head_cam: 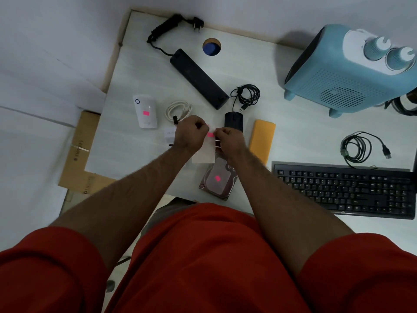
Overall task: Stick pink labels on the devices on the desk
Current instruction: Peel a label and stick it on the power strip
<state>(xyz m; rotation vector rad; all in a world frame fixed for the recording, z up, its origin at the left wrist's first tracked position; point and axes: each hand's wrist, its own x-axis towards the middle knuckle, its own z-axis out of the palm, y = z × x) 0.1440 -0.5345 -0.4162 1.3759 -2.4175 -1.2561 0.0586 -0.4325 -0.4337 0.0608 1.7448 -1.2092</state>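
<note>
Your left hand (191, 133) and right hand (228, 137) meet at the centre of the frame, both with fingers curled tight: between their fingertips sits a small pink rectangular sticker label (210, 135), and the right hand also seems to pinch the top edge of the pale backing sheet (204, 153) that hangs below them. Whether the label is already free of the sheet cannot be told, since your fingers cover its edges. Treat this label as almost weightless, limp and tacky on one face; it will likely curl and cling to skin, so hold it by one corner only and keep the glue side clear of your fingertips. The backing sheet is thin and floppy too, so grip it close to the label rather than low down. Just below your hands lies the grey metal hard drive (217, 179), already bearing a pink label, and left of centre the white plastic plug-in device (145, 111) bears one as well. Just above your right hand the black computer mouse (234, 121) shows no label, nor does the flat orange power bank (262, 141) to its right; both offer smooth, stiff faces that should take a sticker well. Farther out, the long black power strip (198, 79) sits upper centre, the blue fan heater (352, 71) upper right, and the black keyboard (345, 189) at the right edge.
</note>
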